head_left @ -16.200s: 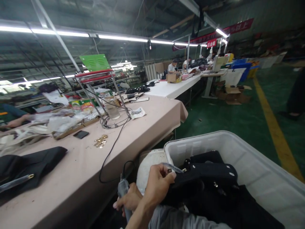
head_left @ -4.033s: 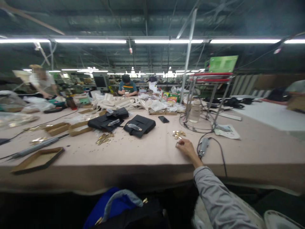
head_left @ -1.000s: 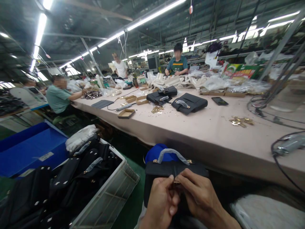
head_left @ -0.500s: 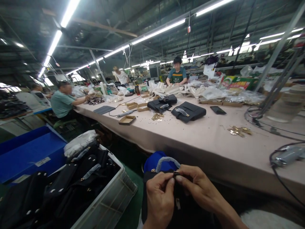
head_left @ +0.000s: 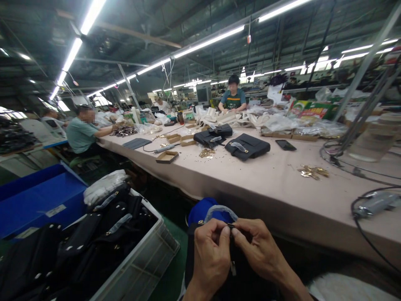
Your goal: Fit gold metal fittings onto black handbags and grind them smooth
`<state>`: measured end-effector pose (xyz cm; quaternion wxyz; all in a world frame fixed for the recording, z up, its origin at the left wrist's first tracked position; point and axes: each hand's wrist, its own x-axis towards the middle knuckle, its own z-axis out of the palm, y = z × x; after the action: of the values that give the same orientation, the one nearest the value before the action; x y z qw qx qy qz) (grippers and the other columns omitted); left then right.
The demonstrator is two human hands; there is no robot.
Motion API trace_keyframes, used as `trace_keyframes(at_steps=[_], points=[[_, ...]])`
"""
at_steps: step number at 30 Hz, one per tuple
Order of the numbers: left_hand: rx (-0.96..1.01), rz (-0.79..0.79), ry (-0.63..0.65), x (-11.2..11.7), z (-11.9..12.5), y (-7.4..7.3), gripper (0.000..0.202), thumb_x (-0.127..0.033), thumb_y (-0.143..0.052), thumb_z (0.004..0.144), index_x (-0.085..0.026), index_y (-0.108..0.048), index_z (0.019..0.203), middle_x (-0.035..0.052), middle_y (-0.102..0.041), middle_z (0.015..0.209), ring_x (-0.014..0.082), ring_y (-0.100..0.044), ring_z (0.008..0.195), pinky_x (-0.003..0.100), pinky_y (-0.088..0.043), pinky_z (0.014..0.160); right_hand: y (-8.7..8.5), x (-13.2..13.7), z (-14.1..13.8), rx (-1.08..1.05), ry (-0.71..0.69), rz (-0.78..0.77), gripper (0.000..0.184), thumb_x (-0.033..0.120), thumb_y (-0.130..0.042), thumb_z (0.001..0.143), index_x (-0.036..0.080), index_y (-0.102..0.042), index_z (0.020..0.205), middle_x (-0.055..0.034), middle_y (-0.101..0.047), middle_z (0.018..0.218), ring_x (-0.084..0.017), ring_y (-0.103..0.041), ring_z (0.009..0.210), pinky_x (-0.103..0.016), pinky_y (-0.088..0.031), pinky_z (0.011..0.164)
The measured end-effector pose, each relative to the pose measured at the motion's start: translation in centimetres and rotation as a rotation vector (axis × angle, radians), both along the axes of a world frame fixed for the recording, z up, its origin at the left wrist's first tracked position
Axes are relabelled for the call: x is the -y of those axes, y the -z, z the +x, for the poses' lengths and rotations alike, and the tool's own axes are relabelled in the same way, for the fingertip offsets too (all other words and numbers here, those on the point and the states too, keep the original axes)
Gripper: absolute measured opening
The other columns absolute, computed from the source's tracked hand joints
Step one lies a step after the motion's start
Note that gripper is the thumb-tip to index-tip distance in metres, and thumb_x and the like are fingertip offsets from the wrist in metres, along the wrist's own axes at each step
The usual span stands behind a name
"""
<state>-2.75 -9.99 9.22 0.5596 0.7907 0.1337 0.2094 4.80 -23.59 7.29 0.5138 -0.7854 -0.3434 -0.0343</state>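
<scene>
Hands meet low in view: left hand (head_left: 210, 255) and right hand (head_left: 256, 250) pinch a small metal clasp (head_left: 231, 227) atop a black leather handbag (head_left: 200, 267) with fingers pressed together, below the pink bench (head_left: 266, 184).

No lettering is legible, not even on the printed green box (head_left: 308, 109).

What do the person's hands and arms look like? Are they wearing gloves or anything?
No gloves. Both the left hand and the right hand are bare, with short, plain fingernails. No rings, watch or bracelet can be seen on them. The wrists at the bottom edge of the picture are bare too, and no sleeve shows in this view.
</scene>
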Motion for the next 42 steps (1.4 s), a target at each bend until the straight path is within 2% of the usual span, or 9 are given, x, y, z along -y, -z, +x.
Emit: trace_keyframes(at_steps=[3, 7, 13, 16, 18, 20, 28, 34, 42], points=[[-0.018, 0.022, -0.027, 0.4, 0.0, 0.0, 0.022, -0.031, -0.062, 0.093, -0.019, -0.071, 0.077, 0.0054, -0.071, 0.07, 0.0198, -0.067, 0.061, 0.027, -0.047, 0.058, 0.1, -0.3, -0.2, 0.003, 0.04, 0.01, 0.037, 0.036, -0.055, 0.094, 0.019, -0.067, 0.064, -0.0038, -0.064, 0.066, -0.019, -0.058, 0.065, -0.029, -0.047, 0.065], [-0.027, 0.018, -0.063, 0.6, 0.2, 0.0, 0.022, -0.029, -0.062, 0.092, -0.02, -0.07, 0.074, 0.0057, -0.071, 0.068, 0.0209, -0.068, 0.061, 0.027, -0.048, 0.059, 0.0, -0.7, -0.4, -0.085, 0.027, 0.06, 0.042, 0.037, -0.053, 0.094, 0.019, -0.066, 0.059, -0.0021, -0.057, 0.058, -0.016, -0.051, 0.056, -0.027, -0.041, 0.055], [-0.033, -0.022, -0.068, 0.1, 0.7, 0.2, 0.021, -0.03, -0.065, 0.089, -0.019, -0.07, 0.072, 0.0064, -0.072, 0.067, 0.0214, -0.068, 0.061, 0.027, -0.047, 0.057, 0.2, -1.3, -0.2, -0.186, -0.011, 0.097, 0.044, 0.043, -0.056, 0.095, 0.016, -0.063, 0.061, -0.0002, -0.052, 0.06, -0.014, -0.047, 0.059, -0.026, -0.035, 0.056], [-0.044, -0.024, -0.056, 0.0, 0.8, 0.4, 0.023, -0.029, -0.064, 0.089, -0.018, -0.068, 0.069, 0.0062, -0.071, 0.065, 0.0201, -0.066, 0.059, 0.027, -0.045, 0.055, 1.1, -1.5, 0.3, -0.362, -0.053, 0.148, 0.054, 0.052, -0.052, 0.099, 0.017, -0.054, 0.058, 0.0014, -0.045, 0.054, -0.012, -0.04, 0.052, -0.025, -0.028, 0.05], [-0.046, -0.021, -0.05, 0.0, 0.8, 0.6, 0.023, -0.027, -0.064, 0.088, -0.018, -0.068, 0.068, 0.0058, -0.07, 0.065, 0.0196, -0.065, 0.059, 0.027, -0.045, 0.056, 1.7, -1.4, 0.6, -0.508, -0.108, 0.182, 0.058, 0.057, -0.048, 0.1, 0.018, -0.052, 0.058, 0.0021, -0.044, 0.051, -0.011, -0.038, 0.045, -0.025, -0.025, 0.046], [-0.045, -0.019, -0.061, -0.1, 0.7, 0.8, 0.021, -0.027, -0.065, 0.087, -0.018, -0.069, 0.068, 0.0058, -0.07, 0.065, 0.0195, -0.064, 0.059, 0.027, -0.045, 0.057, 2.1, -1.2, 0.6, -0.558, -0.144, 0.183, 0.056, 0.058, -0.047, 0.101, 0.019, -0.053, 0.061, 0.0023, -0.046, 0.051, -0.011, -0.038, 0.043, -0.024, -0.026, 0.045], [-0.044, -0.008, -0.102, -0.3, 0.8, 1.0, 0.021, -0.028, -0.066, 0.085, -0.018, -0.071, 0.068, 0.0069, -0.071, 0.065, 0.0197, -0.064, 0.061, 0.027, -0.044, 0.059, 0.7, -1.3, -0.2, -0.267, -0.105, 0.065, 0.05, 0.051, -0.046, 0.102, 0.018, -0.05, 0.065, 0.0026, -0.041, 0.061, -0.012, -0.036, 0.058, -0.026, -0.027, 0.055], [-0.069, 0.03, -0.118, -0.2, 0.4, 0.6, 0.02, -0.025, -0.066, 0.083, -0.018, -0.069, 0.065, 0.0058, -0.07, 0.062, 0.0185, -0.061, 0.059, 0.027, -0.041, 0.057, 0.9, -0.8, -0.2, -0.301, -0.158, 0.03, 0.049, 0.049, -0.044, 0.104, 0.017, -0.054, 0.068, 0.0021, -0.045, 0.062, -0.013, -0.039, 0.057, -0.026, -0.029, 0.054], [-0.105, 0.064, -0.108, 0.1, 0.1, 0.2, 0.021, -0.025, -0.064, 0.083, -0.016, -0.069, 0.065, 0.0044, -0.067, 0.061, 0.017, -0.058, 0.058, 0.027, -0.039, 0.056, 1.0, -0.4, -0.5, -0.25, -0.149, 0.009, 0.047, 0.044, -0.044, 0.104, 0.017, -0.055, 0.068, 0.0021, -0.045, 0.062, -0.013, -0.039, 0.058, -0.027, -0.028, 0.055]])
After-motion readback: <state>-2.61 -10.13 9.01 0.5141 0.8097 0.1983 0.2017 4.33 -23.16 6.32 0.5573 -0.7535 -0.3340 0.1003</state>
